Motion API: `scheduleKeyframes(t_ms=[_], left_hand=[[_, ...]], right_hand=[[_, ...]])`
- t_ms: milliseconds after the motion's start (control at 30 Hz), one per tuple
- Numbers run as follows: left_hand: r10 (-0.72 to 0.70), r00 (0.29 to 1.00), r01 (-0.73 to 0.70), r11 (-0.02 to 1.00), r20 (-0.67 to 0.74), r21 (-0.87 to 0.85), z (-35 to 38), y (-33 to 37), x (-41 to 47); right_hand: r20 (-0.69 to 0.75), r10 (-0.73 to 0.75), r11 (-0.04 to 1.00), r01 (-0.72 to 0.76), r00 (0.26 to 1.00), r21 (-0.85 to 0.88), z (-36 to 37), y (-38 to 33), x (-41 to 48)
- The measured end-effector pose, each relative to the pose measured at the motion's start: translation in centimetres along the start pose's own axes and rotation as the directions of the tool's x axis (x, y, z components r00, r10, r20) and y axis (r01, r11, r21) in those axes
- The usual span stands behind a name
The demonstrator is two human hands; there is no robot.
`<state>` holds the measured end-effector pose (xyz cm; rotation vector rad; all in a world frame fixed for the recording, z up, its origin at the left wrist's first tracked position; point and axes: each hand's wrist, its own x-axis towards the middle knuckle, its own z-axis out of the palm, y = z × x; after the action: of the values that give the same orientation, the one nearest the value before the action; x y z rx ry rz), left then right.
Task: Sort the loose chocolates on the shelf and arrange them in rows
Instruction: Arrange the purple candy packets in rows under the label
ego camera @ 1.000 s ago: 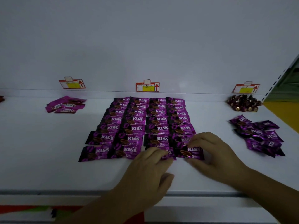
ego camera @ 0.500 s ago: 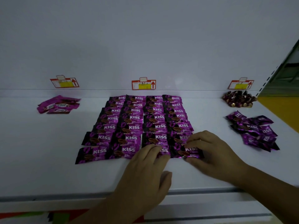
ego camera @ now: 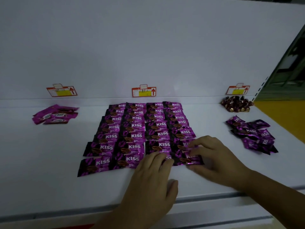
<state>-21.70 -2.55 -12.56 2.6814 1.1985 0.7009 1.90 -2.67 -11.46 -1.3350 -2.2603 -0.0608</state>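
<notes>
The left hand (ego camera: 153, 179) was laid flat, fingers spread, on the grid's (ego camera: 142, 134) front row at 6 o'clock; the end bar (ego camera: 189, 159) was pinched by the right hand (ego camera: 212, 156) at 5 o'clock.

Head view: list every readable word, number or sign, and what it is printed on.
"CHOCO KISS": purple wrappers in the grid.
"5.20": same wrappers, probably.
"KISS": loose purple pile, partly readable.
"Choco": pink wrappers.
Red up arrow: three shelf tags; their writing is unreadable.
</notes>
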Motion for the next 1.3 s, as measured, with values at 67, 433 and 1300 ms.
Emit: scheduleKeyframes(t_ms=[67, 433, 1300], left_hand=[[-0.006, 1.0, 0.007, 1.0, 0.026, -0.017, -0.1, -0.3, 0.1], [0.057, 0.975, -0.054, 0.998, 0.214, -0.017, -3.4, -1.7, 4.5], [0.231, 0.969, -0.223, 0.971, 0.091, -0.089, 9.4, 14.8, 20.8]], right_hand=[[-0.001, 0.029, 1.0, -0.029, 1.0, 0.009, -0.2, -0.2, 0.1], [0.033, 0.184, 0.983, -0.184, 0.982, 0.0, 0.2, -0.4, 0.9], [-0.095, 0.746, 0.656, -0.702, 0.659, 0.278, -11.0, 16.3, -10.8]])
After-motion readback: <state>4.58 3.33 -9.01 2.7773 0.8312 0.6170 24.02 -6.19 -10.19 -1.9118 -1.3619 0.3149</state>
